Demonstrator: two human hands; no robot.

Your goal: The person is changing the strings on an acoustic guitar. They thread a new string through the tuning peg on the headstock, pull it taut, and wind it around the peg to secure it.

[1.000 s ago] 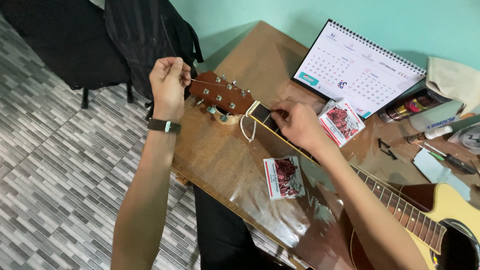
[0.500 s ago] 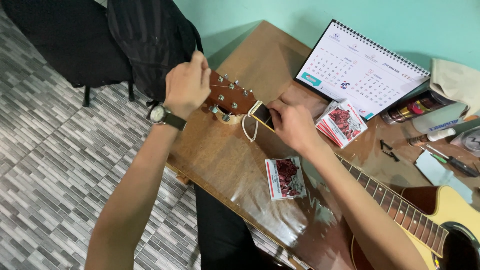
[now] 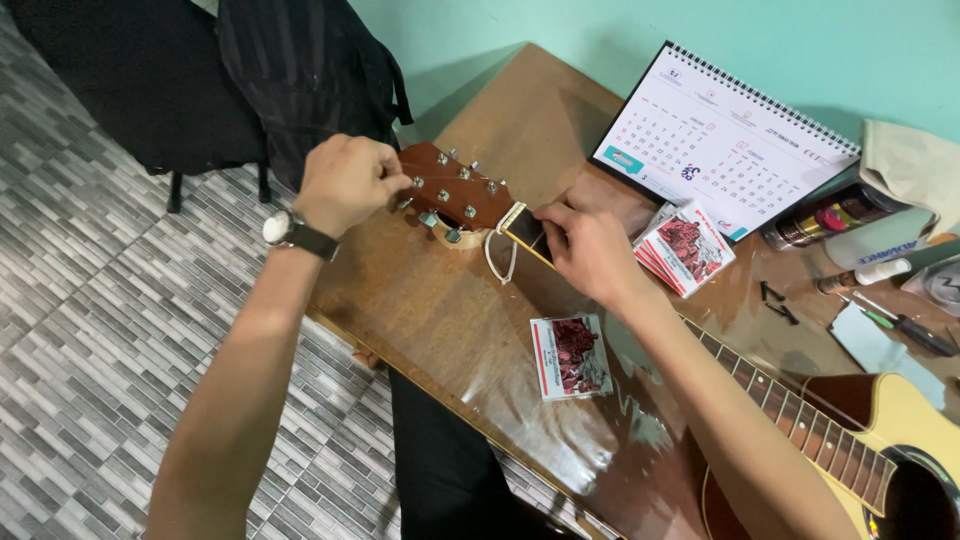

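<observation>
Overhead, the guitar headstock (image 3: 455, 190) lies on the brown table (image 3: 440, 320) at about eleven o'clock; the left hand (image 3: 345, 180) is curled, pinching a tuning peg at its nine o'clock edge, the right hand (image 3: 590, 250) pinches at the nut, string packet (image 3: 570, 357) at six o'clock

A glossy varnished wood finish is shown by the guitar headstock (image 3: 455, 190), which is set with shiny metal tuning pegs (image 3: 465, 212). The table (image 3: 520, 130) is seen as smooth brown wood under glossy clear film. The calendar (image 3: 725, 140) is made of matt paper.
</observation>
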